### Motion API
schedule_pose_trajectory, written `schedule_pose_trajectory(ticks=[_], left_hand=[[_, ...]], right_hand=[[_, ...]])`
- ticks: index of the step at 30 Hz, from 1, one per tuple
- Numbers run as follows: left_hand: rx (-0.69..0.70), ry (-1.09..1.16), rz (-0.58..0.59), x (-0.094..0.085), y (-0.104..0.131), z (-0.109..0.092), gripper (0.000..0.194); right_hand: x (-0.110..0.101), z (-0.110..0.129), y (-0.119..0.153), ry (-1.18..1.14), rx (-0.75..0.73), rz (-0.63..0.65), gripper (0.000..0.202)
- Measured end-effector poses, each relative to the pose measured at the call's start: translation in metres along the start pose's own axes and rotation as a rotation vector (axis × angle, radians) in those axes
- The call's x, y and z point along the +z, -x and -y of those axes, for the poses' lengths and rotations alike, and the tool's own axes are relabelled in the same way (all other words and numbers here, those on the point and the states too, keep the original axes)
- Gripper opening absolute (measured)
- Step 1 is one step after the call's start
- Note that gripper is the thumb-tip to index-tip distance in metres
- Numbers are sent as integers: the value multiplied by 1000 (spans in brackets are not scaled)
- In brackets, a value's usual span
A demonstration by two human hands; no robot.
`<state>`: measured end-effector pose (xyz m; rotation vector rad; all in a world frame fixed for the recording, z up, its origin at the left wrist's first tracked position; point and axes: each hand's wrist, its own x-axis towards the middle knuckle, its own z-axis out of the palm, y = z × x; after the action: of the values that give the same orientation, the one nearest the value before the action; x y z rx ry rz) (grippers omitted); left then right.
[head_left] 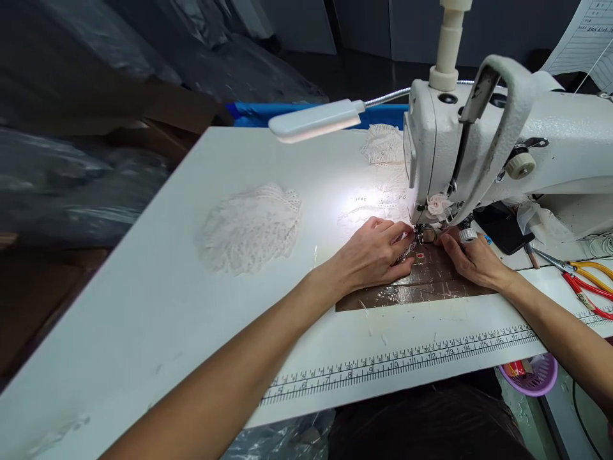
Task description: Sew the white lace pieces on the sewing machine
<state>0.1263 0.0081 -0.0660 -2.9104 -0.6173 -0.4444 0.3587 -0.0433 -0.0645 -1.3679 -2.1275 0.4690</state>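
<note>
A white sewing machine (431, 147) stands at the right of the white table. My left hand (376, 255) lies palm down just left of the presser foot (424, 234), its fingers spread over pale lace at the needle area. On the other side of the foot, my right hand (469, 255) has its thumb and fingers closed; what they hold is hidden behind the machine parts. White lace (385, 191) stretches behind the left hand toward the back edge. Another white lace piece (253, 227) lies on the table to the left. Brown tape (431, 281) covers the machine bed.
A lamp (316, 121) reaches over the table. To the right lie a black phone (504, 227), scissors (555, 259) and red- and yellow-handled tools (591, 287). A ruler strip (393, 366) runs along the front edge. Below it is a purple basket (539, 377).
</note>
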Motion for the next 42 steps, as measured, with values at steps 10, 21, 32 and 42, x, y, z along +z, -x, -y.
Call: schedule_pose_trajectory(ticks=[10,21,32,42], left_hand=[[-6,22,-29,2,1,2,34],[-15,71,-58,3,1,2,33],[-6,75,-98,6,2,2,34],[-21,69,-76,5,3,1,34]], right_hand=[[3,0,3,74,49,23,57],[8,-3,-4,106,145,-45,51],[9,-5,-4,131,153,-62,42],[8,1,7,111,140,-62,40]])
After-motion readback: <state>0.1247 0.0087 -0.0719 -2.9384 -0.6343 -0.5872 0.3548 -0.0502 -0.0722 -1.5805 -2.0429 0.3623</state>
